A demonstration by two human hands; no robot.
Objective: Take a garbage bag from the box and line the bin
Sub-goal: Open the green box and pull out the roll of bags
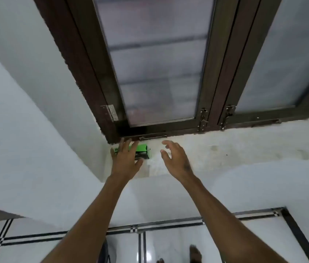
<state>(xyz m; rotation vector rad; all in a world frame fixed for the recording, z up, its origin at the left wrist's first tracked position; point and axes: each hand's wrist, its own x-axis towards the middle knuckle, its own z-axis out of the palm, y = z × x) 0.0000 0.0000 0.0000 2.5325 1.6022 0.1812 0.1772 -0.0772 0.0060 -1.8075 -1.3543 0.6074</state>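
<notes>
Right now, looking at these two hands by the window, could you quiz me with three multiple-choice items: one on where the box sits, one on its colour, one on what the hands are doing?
1. Where is the box?
A. on the floor tiles
B. on the window sill, in its left corner
C. hanging from a window latch

2. What colour is the box?
A. bright green
B. red
C. white

3. How is the right hand?
A. gripping the box
B. closed in a fist
C. open, holding nothing

Answers:
1 B: it lies on the sill under the window frame.
2 A: its top is vivid green.
3 C: its fingers are spread clear of the box; only the left hand reaches over it.
</notes>
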